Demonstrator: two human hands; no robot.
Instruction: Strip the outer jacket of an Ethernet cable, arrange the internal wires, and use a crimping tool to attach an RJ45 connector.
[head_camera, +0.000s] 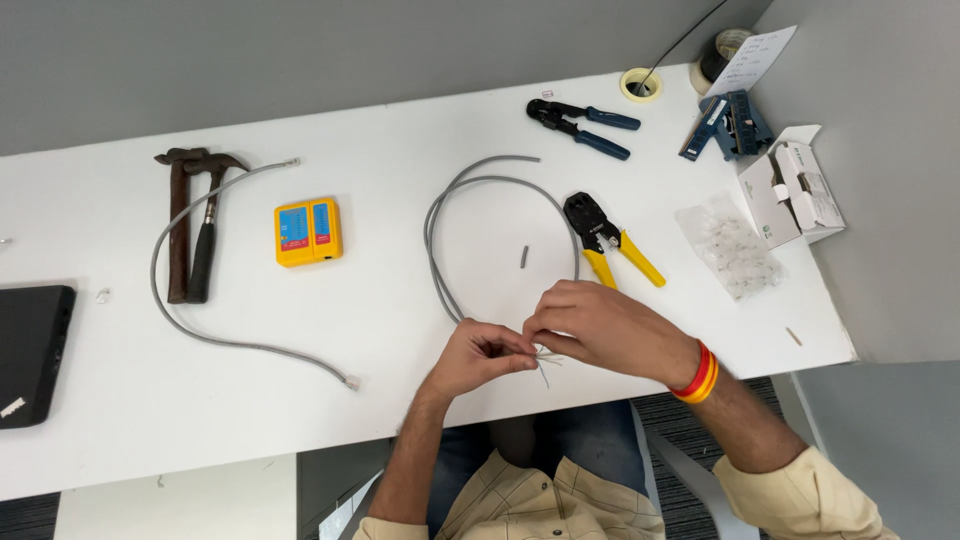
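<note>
Two hands meet at the near edge of the white counter (400, 330), both pinched shut on the stripped end of a looped grey network cable (470, 190). The left hand (478, 357) grips the cable just behind its end, and the right hand (600, 325), with red and yellow bands at its wrist, closes its fingertips on the thin loose wires (545, 362) that fan out there. From the hands the grey cable runs away over the counter in a wide loop, and a short cut piece of grey sheath (524, 257) lies inside it.

Just beyond the right hand lies a crimping tool with yellow handles (610, 240). To the right of it sits a clear plastic bag (730, 248) holding many small clear plugs. Further right an open white cardboard box (795, 195) lies at the counter's edge; what is in it cannot be made out.

To the left, a second grey cable with a plug on its end (200, 330) curves round two hammers (192, 225) lying side by side, and a yellow cable tester with a blue and red face (308, 231) rests between them and the loop. A black laptop (30, 350) lies at the far left.

At the far edge lie a crimping tool with blue handles (580, 127), a blue punch-down device (725, 125), a roll of pale tape (640, 84) and a sheet of paper (755, 58).
</note>
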